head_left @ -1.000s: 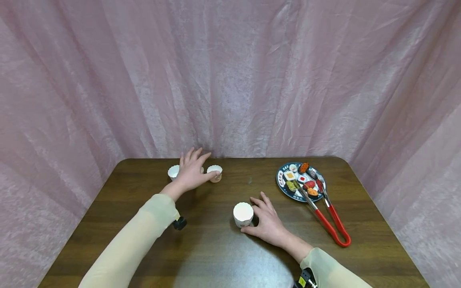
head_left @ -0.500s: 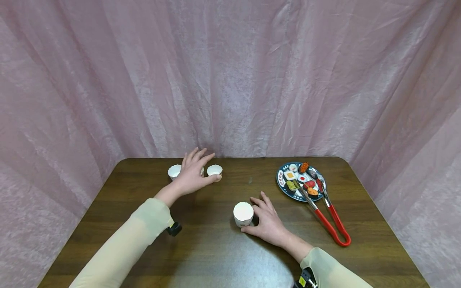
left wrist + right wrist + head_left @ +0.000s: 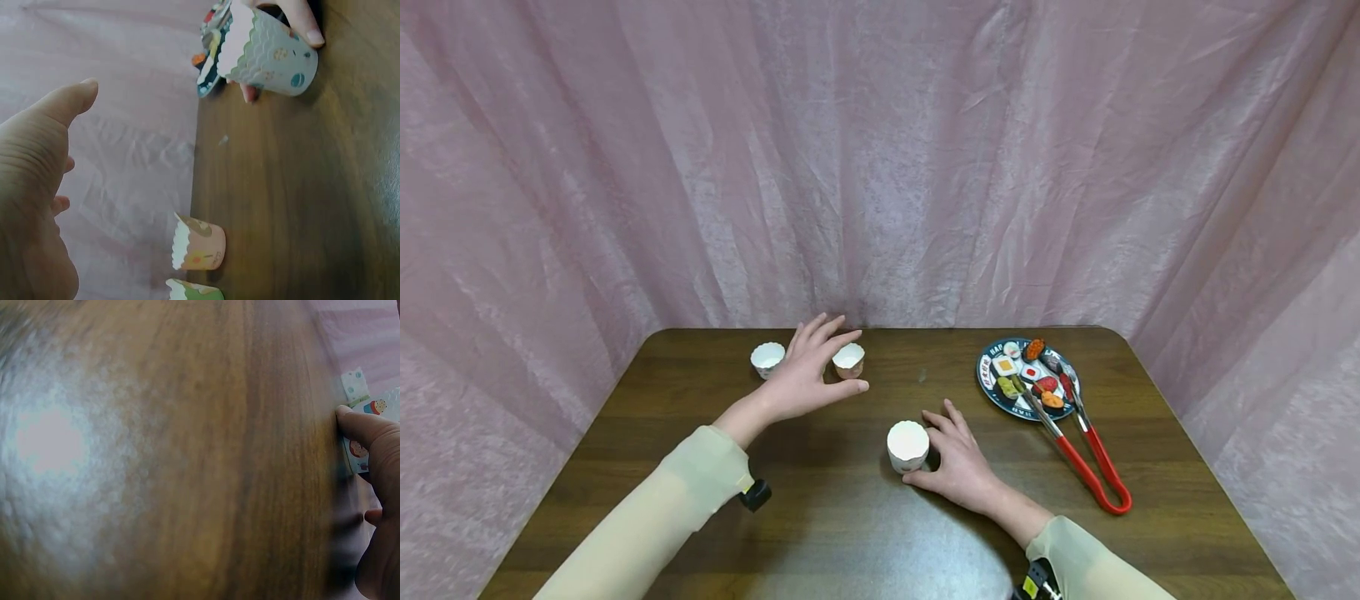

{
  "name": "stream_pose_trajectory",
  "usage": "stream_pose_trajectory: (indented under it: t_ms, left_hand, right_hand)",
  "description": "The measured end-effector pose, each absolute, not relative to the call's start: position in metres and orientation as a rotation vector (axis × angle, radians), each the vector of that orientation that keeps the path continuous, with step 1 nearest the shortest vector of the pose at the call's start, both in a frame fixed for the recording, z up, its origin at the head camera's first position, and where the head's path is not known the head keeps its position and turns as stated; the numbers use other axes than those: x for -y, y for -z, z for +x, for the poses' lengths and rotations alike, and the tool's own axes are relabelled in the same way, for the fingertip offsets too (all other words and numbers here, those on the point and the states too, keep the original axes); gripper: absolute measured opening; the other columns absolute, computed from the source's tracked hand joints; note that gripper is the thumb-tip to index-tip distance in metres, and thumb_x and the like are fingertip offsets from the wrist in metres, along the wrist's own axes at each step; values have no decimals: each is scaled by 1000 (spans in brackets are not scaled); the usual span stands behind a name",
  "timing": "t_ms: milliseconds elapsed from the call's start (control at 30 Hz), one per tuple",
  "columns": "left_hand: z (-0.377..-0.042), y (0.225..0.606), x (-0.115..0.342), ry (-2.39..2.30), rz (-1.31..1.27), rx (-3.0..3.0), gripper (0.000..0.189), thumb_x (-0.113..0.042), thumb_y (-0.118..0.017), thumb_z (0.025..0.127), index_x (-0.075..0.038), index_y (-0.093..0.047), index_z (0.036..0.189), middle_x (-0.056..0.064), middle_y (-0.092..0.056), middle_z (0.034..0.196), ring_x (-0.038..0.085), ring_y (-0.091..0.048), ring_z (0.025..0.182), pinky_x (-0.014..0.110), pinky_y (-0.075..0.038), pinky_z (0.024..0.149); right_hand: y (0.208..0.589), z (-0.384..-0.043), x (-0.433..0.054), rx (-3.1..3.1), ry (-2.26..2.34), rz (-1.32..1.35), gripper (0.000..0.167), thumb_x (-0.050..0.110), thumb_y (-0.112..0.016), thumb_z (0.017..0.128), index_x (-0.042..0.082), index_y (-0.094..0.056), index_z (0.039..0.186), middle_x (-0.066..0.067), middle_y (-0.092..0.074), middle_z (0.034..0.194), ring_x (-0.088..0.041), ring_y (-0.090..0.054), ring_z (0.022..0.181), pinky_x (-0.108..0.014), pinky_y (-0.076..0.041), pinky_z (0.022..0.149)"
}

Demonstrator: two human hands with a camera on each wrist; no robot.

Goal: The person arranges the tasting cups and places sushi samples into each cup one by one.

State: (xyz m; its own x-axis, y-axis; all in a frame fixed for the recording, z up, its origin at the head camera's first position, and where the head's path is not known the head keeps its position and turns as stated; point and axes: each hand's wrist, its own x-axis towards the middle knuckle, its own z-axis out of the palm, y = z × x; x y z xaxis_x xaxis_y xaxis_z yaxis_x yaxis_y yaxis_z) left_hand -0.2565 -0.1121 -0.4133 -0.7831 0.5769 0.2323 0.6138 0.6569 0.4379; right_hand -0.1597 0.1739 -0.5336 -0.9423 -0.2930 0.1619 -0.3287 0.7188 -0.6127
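A white-rimmed paper baking cup [image 3: 907,447] stands upright at the table's middle, with a scalloped pattern in the left wrist view. My right hand [image 3: 958,468] holds it low down, thumb on the near side and fingers on the far side. In the right wrist view the thumb [image 3: 362,427] lies against its printed wall. Farther back, my left hand [image 3: 801,375] hovers with fingers spread and nothing in it, beside a pink paper cup [image 3: 849,363]. A green paper cup [image 3: 197,292] shows in the left wrist view; in the head view the left hand hides it.
Another white-rimmed paper cup [image 3: 767,358] stands at the back left. On the right, a patterned plate [image 3: 987,392] bears several sushi pieces. Red-handled tongs [image 3: 1093,467] lean with their tips over it. A pink curtain [image 3: 880,167] hangs behind the table.
My left hand has shifted right and slightly toward me, its thumb moving off the pink cup's rim and uncovering more of the cups. The right hand and its cup have stayed put.
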Motion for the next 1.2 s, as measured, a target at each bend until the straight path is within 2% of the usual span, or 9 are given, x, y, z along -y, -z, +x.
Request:
stream_pose_trajectory:
  t_ms: [300,533,667,800,1033,1200]
  left_hand:
    - [-239,412,102,857,-1142,2774,85,-66,-69,88,-28,-39,159,2,-17,169,25,3,156,61,2,121]
    - [-225,429,93,859,-1228,2768,87,-62,-75,86,-23,-44,157,3,-20,169,30,-2,156,67,-9,118]
    - [-216,445,87,839,-1258,2803,86,-61,-75,86,-22,-44,156,4,-21,169,30,-3,156,65,-5,120]
    - [-209,460,79,821,-1261,2829,86,-62,-75,85,-21,-46,156,5,-23,168,30,-4,156,64,-4,120]
    - [-201,477,65,895,-1178,2829,79,-59,-78,83,-16,-56,146,10,-31,164,34,-11,155,66,-6,119]
    - [-197,482,57,905,-1105,2862,76,-62,-79,82,-16,-60,139,11,-34,162,35,-13,154,65,-6,119]
  right_hand:
    - [531,-160,-174,2863,-1035,516,55,46,-91,74,17,-72,117,-14,-48,153,-40,-11,154,-69,-16,116]
    - [531,-160,-174,2873,-1032,516,61,48,-90,74,15,-72,122,-14,-48,153,-41,-11,154,-70,-17,116]
    - [531,-160,-174,2874,-1026,520,63,47,-90,75,13,-71,123,-14,-48,153,-41,-11,154,-70,-18,115]
    - [533,-160,-174,2873,-1015,524,59,47,-90,74,14,-72,120,-14,-48,153,-41,-12,154,-70,-18,115]
    - [533,-160,-173,2866,-1008,514,50,46,-90,74,17,-72,111,-14,-49,152,-41,-12,154,-69,-18,116]
    - [533,-159,-173,2874,-1000,513,49,47,-89,75,17,-72,110,-14,-49,152,-41,-12,154,-68,-17,117]
